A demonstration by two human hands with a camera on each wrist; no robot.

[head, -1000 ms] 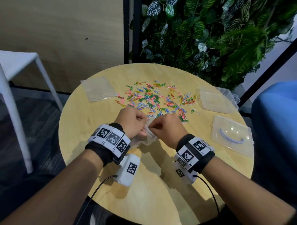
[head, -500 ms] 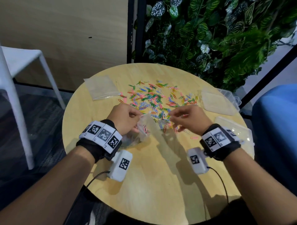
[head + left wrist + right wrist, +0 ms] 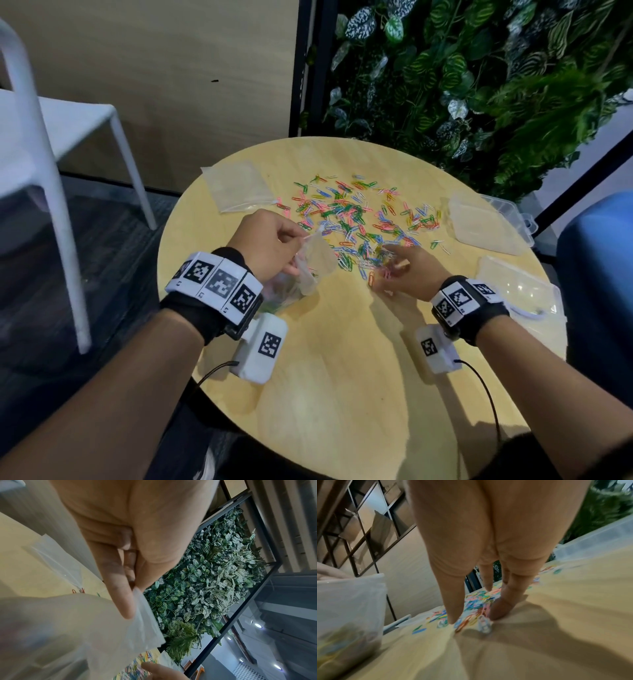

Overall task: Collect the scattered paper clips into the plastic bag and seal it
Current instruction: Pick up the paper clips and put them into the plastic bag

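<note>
Paper clips lie scattered mid-table, some already bagged. Left hand pinches the plastic bag by its mouth rim, near the pile. Right hand, fingers extended, presses on clips. Recommend raking small clusters and keeping the mouth wide.

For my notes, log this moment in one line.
left hand: pinches bag rim | right hand: fingers down on paper clips | bag unsealed

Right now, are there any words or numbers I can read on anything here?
No readable words or numbers anywhere.
Left wristband: black-and-white square code patterns, no letters.
Right wristband: the same square patterns.
Tiny marks under the squares: too small to read.
</note>
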